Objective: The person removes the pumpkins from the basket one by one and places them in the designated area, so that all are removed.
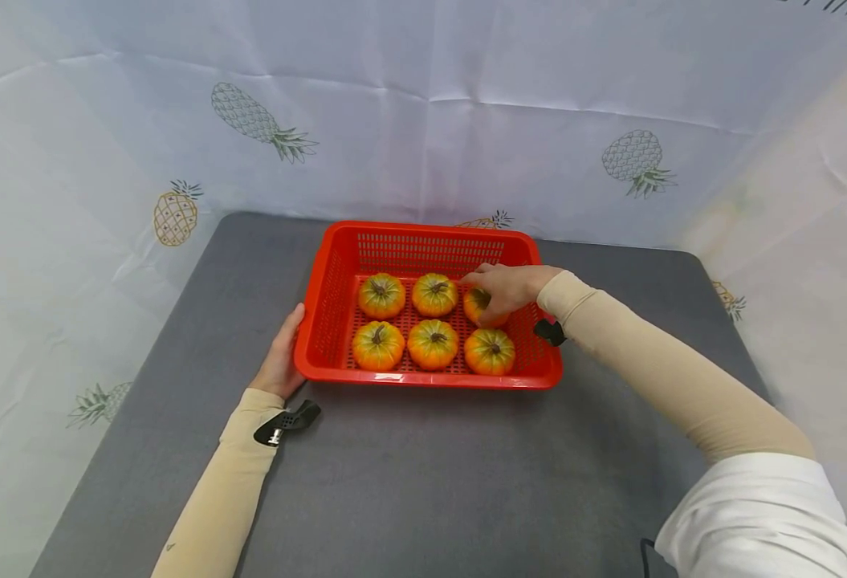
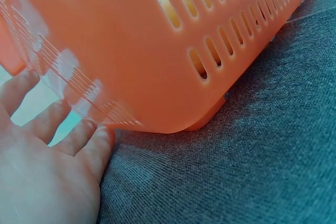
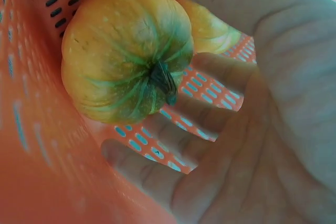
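Several orange-and-green pumpkins (image 1: 433, 343) stand in two rows inside a red plastic basket (image 1: 423, 377). My right hand (image 1: 510, 287) reaches over the basket's right end, above the back right pumpkin (image 1: 474, 303). In the right wrist view, its spread fingers (image 3: 144, 177) lie beside a pumpkin (image 3: 113, 56) with a dark stem; the palm stays apart from the pumpkin and the thumb tip is hidden. At the basket's left end, my left hand (image 1: 282, 357) rests against the outer wall. Its nearly straight fingers (image 2: 79, 137) touch the slotted basket (image 2: 121, 51) in the left wrist view.
The basket stands on a grey table (image 1: 423, 482), near its back edge. A white cloth (image 1: 423, 160) with pineapple prints hangs behind and at the sides. Each wrist carries a black camera mount (image 1: 289, 421). A dark cable (image 1: 645, 554) lies by the white right sleeve.
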`<state>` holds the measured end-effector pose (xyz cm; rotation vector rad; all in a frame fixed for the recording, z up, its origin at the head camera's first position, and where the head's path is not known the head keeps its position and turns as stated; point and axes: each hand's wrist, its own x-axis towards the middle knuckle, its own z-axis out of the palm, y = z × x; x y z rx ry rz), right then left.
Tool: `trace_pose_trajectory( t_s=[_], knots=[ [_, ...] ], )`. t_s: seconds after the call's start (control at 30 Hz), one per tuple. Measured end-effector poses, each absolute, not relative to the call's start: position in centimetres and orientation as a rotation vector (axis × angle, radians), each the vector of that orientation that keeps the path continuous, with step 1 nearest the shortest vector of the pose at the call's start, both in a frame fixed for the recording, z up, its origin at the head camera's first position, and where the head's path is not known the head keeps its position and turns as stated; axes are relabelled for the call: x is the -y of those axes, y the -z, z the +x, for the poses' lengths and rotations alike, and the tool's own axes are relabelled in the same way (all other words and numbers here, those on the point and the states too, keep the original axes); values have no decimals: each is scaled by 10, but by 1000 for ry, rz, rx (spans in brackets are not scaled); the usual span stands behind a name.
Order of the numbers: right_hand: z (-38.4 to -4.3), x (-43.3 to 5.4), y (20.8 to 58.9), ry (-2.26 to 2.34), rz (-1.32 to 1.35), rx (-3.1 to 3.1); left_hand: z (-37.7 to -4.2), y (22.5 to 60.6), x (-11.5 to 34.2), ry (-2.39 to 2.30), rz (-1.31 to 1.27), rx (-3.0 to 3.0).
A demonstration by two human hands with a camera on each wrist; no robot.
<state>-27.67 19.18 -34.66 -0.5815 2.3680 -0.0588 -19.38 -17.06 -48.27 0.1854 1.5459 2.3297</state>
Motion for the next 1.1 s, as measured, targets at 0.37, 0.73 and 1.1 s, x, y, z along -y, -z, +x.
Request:
trace_pose_trajectory(
  t_s=[0.37,0.73,1.1],
  knots=[
    [-279,-188,349,-20,-604,-2361,-193,482,171,-2340,180,-1533],
    [-284,-190,352,-53,-568,-2352,-197,481,168,-2338,186,-1507],
    [-287,-188,352,-51,-587,-2373,-195,481,170,-2343,188,-1519]
  ],
)
